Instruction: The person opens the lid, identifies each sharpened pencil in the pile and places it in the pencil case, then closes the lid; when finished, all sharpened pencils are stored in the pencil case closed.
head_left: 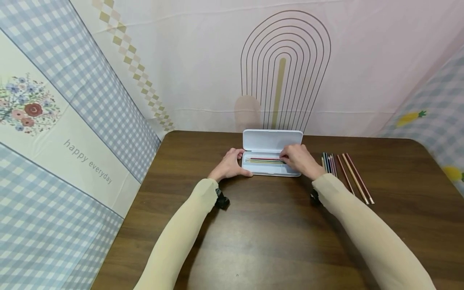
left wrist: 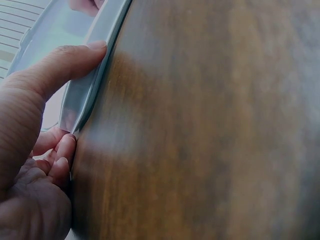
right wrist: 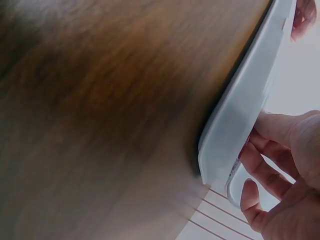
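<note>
A white pencil case (head_left: 272, 139) lies with its lid raised, several coloured pencils (head_left: 262, 160) side by side in its tray. My left hand (head_left: 230, 164) holds the case at its left end. In the left wrist view its thumb (left wrist: 75, 62) presses the front wall, the other fingers bent at the corner. Over the tray's right part is my right hand (head_left: 298, 158), its thumb and fingers pinching a red pencil (right wrist: 245, 143) inside the case. The right wrist view hides most of that pencil behind the case wall (right wrist: 237, 110).
To the right on the brown table (head_left: 261, 233) lies a row of short pencils (head_left: 329, 163), beside several longer red and tan pencils (head_left: 355, 175). A patterned cloth (head_left: 203, 72) hangs behind the table's far edge; checked cloth (head_left: 90, 92) covers the left side.
</note>
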Tool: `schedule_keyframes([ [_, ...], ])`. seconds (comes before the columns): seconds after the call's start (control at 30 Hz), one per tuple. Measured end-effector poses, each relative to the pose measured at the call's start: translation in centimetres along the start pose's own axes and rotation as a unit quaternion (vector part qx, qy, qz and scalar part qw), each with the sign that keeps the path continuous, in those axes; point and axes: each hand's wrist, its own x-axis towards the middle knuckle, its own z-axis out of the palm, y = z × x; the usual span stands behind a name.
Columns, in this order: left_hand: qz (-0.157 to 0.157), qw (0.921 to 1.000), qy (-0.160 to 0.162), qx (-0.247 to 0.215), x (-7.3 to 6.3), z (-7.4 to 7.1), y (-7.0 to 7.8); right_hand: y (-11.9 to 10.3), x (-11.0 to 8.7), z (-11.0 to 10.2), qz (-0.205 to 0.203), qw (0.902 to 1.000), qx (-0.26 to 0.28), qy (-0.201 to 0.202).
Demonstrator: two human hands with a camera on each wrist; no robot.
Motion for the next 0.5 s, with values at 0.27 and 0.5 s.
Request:
schedule_keyframes([
  [0.27,0.0,1.0,0.001,0.001,0.02,0.02,0.06,-0.05,0.08,0.28,0.003,1.0,-0.005,0.006],
  [0.5,-0.002,1.0,0.0,0.002,0.01,-0.01,0.07,-0.03,0.31,0.42,0.017,0.9998,-0.007,-0.008],
])
